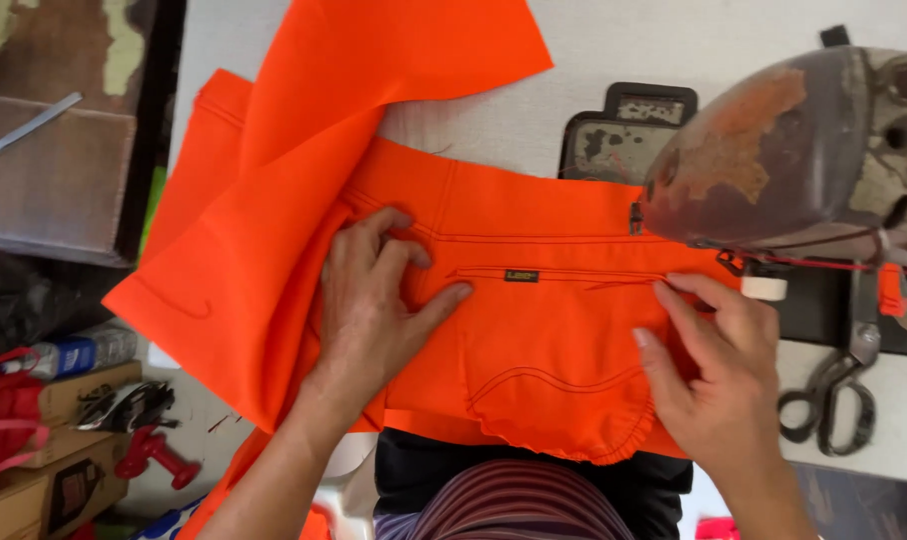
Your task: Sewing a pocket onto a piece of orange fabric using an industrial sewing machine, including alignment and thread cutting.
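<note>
While left hand (374,300) presses flat — orange garment (534,330) dark-stitched, pocketed.

Bright, even daylight; sharp picture
Soft shadows lie under both hands on the vivid orange fabric (534,330); the dark floor at the left edge stays dim, slightly blurred.

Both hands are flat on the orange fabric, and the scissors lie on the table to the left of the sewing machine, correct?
Not quite. In the head view both hands, left and right, do rest on the orange fabric, but the scissors lie on the right, below the sewing machine.
</note>
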